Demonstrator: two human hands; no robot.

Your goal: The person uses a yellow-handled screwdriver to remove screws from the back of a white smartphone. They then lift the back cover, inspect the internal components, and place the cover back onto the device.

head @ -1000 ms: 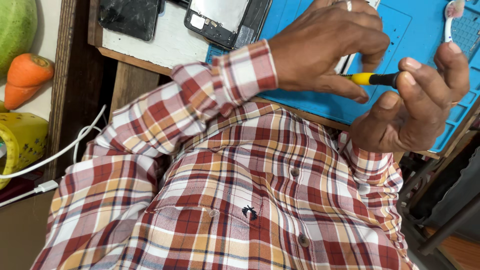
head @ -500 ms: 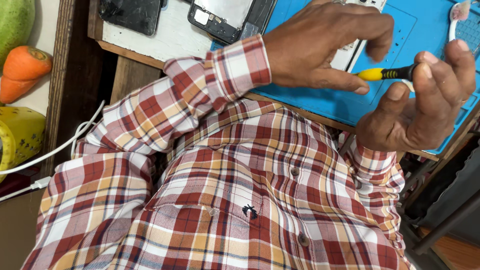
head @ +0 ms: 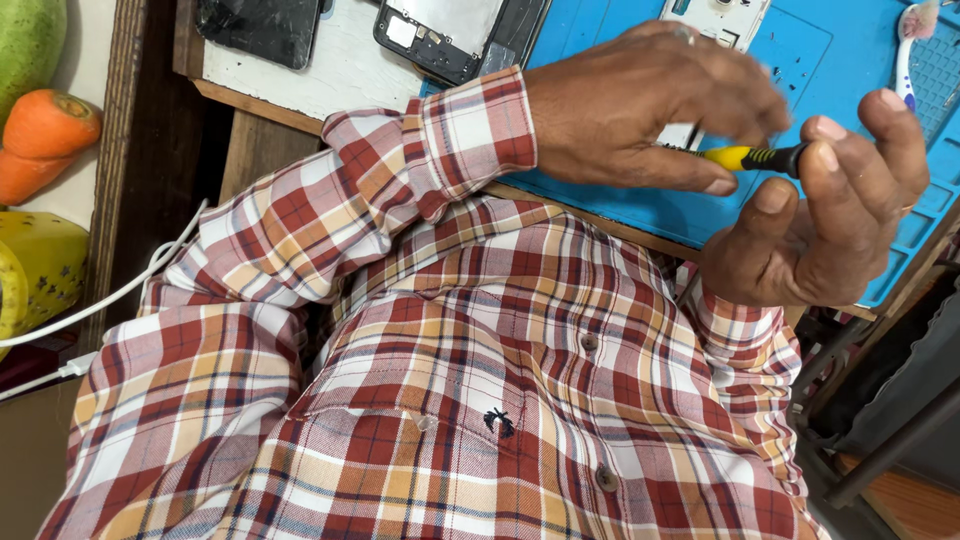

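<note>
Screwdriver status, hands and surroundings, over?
Right hand grips the yellow-black screwdriver. Left hand touches its yellow end. Both over the blue mat, nothing between.

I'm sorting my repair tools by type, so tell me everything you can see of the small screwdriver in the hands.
The screwdriver has a slim handle, yellow at one end and black with ribbed grip at the other, plastic or rubber by its look. It lies nearly level above the blue mat. The right hand pinches the black end between thumb and fingers; the left hand covers the yellow end, its thumb along it. The shaft and tip are hidden behind the left hand, so the bit type cannot be told.
</note>
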